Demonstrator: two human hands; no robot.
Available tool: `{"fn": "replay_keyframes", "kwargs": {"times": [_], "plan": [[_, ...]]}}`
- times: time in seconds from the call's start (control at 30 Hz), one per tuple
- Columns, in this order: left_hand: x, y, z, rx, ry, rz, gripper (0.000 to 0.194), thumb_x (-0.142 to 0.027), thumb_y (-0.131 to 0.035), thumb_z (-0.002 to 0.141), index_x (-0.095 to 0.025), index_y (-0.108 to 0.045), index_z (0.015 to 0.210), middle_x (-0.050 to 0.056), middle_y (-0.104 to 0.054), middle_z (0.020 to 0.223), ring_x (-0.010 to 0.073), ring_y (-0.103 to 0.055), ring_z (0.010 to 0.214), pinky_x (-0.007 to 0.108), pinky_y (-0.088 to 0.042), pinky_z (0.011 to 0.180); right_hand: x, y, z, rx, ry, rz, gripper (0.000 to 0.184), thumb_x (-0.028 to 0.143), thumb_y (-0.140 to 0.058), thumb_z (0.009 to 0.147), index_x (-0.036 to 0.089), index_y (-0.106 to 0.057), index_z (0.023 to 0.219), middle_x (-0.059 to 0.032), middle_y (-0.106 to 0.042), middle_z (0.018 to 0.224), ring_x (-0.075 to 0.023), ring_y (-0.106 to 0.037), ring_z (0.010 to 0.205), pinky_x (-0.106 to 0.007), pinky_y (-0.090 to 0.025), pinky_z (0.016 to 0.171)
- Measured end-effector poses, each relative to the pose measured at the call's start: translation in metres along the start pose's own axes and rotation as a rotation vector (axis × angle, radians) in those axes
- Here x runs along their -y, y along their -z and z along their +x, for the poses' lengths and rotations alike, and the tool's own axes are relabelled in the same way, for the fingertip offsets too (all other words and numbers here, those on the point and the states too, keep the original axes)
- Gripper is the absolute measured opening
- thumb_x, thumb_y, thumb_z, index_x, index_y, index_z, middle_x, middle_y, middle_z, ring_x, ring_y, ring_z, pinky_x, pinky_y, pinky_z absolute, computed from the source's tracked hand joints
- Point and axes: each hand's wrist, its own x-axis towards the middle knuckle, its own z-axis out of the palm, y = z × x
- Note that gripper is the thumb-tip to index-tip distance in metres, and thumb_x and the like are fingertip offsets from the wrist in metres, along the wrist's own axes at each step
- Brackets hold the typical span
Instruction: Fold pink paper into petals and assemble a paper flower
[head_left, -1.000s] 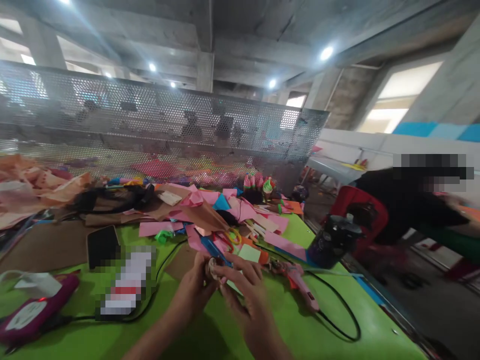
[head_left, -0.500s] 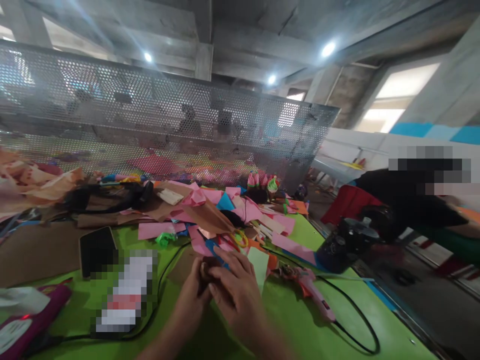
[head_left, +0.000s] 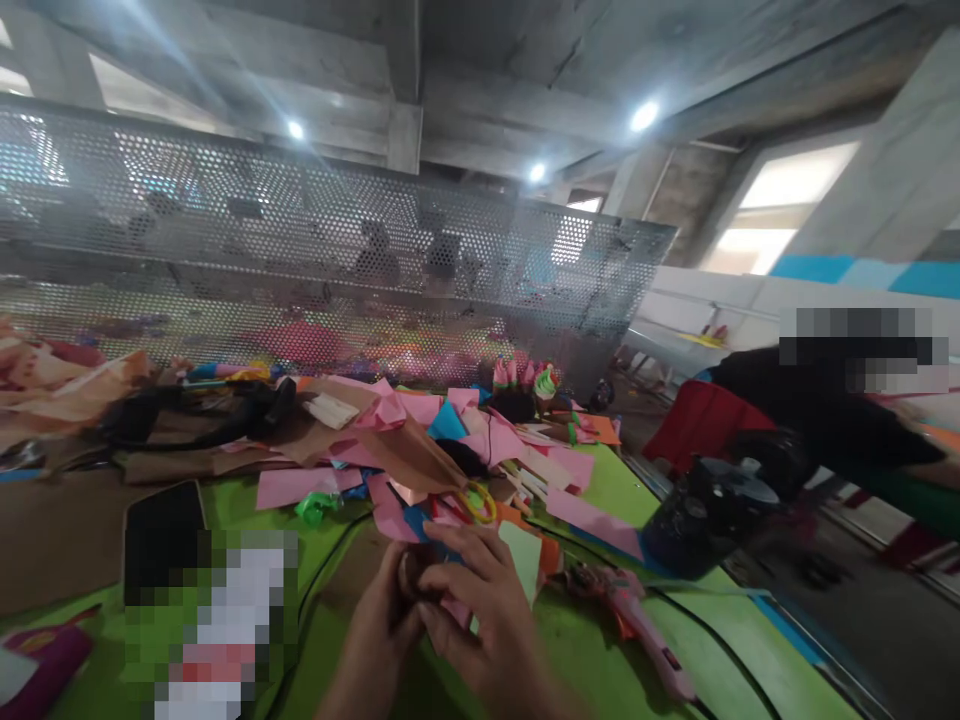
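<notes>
Since the earlier frame, my view has shifted: the phone (head_left: pixel 161 530) now sits lower and further left in it, and the glue gun (head_left: pixel 637 625) lower and further right. Both bare hands are close together over the green desk (head_left: pixel 570 665). My left grip (head_left: pixel 385 622) is narrow, curled around a small brown thing (head_left: pixel 409 572). My right grip (head_left: pixel 491 615) has its fingers bent over the thing from the other side; whether they press on it, I cannot tell.

What could go wrong, as I judge it: the fingers hide most of the thing, so it could twist or slip unseen. The gun lies beside my right grip, its nozzle near loose paper and a pale card (head_left: pixel 523 550) — if it is hot, which I cannot tell, it could burn skin or scorch a scrap. A sleeve or wrist catching its cord (head_left: pixel 703 709) could drag it. The pink scraps (head_left: pixel 592 515) might hide anything dropped.

Writing: I can read none. The white strip (head_left: pixel 234 612) with a red band is blurred out, and the purple case (head_left: pixel 54 662) is cut off by the frame — no brand legible.
</notes>
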Motion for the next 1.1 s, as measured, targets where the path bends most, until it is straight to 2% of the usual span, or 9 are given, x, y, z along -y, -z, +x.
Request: {"fn": "replay_keyframes", "kwargs": {"times": [0.17,0.33,0.5,0.6,0.7,0.83,0.97,1.1], "plan": [[0.014,0.009,-0.003,0.039,-0.017,0.144,0.047,-0.021,-0.065,0.068,-0.019,-0.058,0.114,0.008,-0.071,0.107,0.0254,-0.065,0.102,0.035,-0.050,0.091,-0.007,-0.003,-0.007,0.078,0.056,-0.074,0.016,0.015,-0.060,0.083,0.026,-0.062,0.094,-0.0029,-0.056,0.135,-0.0251,-0.048,0.120,-0.042,-0.042,0.098],[0.003,0.011,-0.007,0.008,0.030,0.184,0.039,-0.015,-0.058,0.068,-0.021,-0.061,0.106,0.006,-0.072,0.098,0.0228,-0.066,0.090,0.031,-0.052,0.081,-0.003,-0.008,-0.009,0.115,0.105,-0.104,0.021,0.014,-0.059,0.082,0.026,-0.061,0.099,-0.0011,-0.054,0.139,-0.0256,-0.045,0.124,-0.043,-0.041,0.100],[-0.014,0.001,-0.004,0.005,0.027,0.010,0.043,-0.016,-0.066,0.063,-0.021,-0.064,0.106,0.004,-0.073,0.101,0.0227,-0.066,0.098,0.030,-0.050,0.088,-0.003,-0.010,-0.011,0.058,0.078,-0.031,0.025,0.015,-0.056,0.087,0.027,-0.061,0.108,-0.0029,-0.056,0.135,-0.0241,-0.048,0.121,-0.042,-0.040,0.100],[-0.014,-0.003,0.000,-0.047,0.031,-0.094,0.051,-0.023,-0.069,0.064,-0.022,-0.063,0.114,0.006,-0.073,0.109,0.0247,-0.066,0.104,0.033,-0.050,0.091,-0.006,-0.010,-0.013,-0.028,0.054,0.020,0.028,0.014,-0.056,0.086,0.029,-0.061,0.110,-0.0033,-0.052,0.138,-0.0243,-0.048,0.121,-0.042,-0.039,0.100],[-0.012,-0.004,0.001,-0.052,0.049,-0.138,0.058,-0.025,-0.072,0.064,-0.023,-0.060,0.120,0.008,-0.070,0.120,0.0270,-0.062,0.113,0.036,-0.049,0.097,-0.008,-0.008,-0.013,-0.044,0.041,-0.008,0.032,0.015,-0.056,0.086,0.028,-0.059,0.115,-0.0054,-0.051,0.139,-0.0255,-0.047,0.123,-0.044,-0.038,0.101],[-0.011,-0.004,0.000,0.028,0.053,-0.110,0.056,-0.018,-0.067,0.065,-0.023,-0.061,0.121,0.007,-0.069,0.120,0.0258,-0.063,0.112,0.036,-0.049,0.096,-0.005,-0.005,-0.010,0.024,0.042,-0.093,0.031,0.018,-0.057,0.087,0.028,-0.060,0.117,-0.0067,-0.052,0.139,-0.0273,-0.049,0.121,-0.045,-0.040,0.099],[-0.009,-0.004,-0.002,0.026,0.048,-0.014,0.059,-0.012,-0.063,0.065,-0.022,-0.059,0.123,0.008,-0.071,0.112,0.0252,-0.065,0.105,0.034,-0.050,0.093,-0.003,-0.005,-0.008,0.044,0.056,-0.146,0.028,0.020,-0.057,0.087,0.028,-0.061,0.114,-0.0065,-0.054,0.139,-0.0284,-0.051,0.120,-0.044,-0.045,0.095],[-0.015,-0.007,-0.001,0.041,0.030,0.043,0.051,-0.013,-0.063,0.068,-0.021,-0.061,0.119,0.009,-0.071,0.107,0.0259,-0.064,0.103,0.034,-0.050,0.091,-0.011,-0.008,-0.009,0.043,0.118,-0.191,0.025,0.023,-0.059,0.087,0.027,-0.061,0.112,-0.0057,-0.055,0.138,-0.0286,-0.052,0.119,-0.044,-0.046,0.094]]}}
